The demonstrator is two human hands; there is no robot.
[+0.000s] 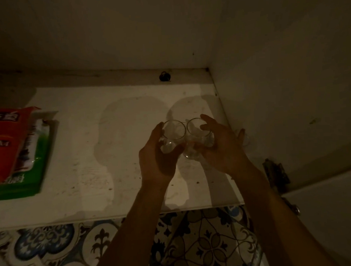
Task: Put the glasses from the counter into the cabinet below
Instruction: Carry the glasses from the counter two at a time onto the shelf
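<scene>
- Clear left glass sits wrapped in the left grip; right grip wraps the right glass.
- Both look fragile, slick, light: best held round the sides.

red-green packet left | patterned floor tiles below | hinge right

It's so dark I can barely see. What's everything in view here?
Clear drinking glasses: two, transparent, side by side over the shelf's right part; left glass, right glass.
White cabinet shelf: one, stained, across the middle.
Red and green printed packets: count unclear, on shelf's left.
Dark round thing: one, black, shelf's back edge; unidentifiable.
Metal hinge: one, dull, right side.
Patterned floor tiles: blue-white, below shelf.
Left hand: grips left glass.
Right hand: grips right glass.
</scene>
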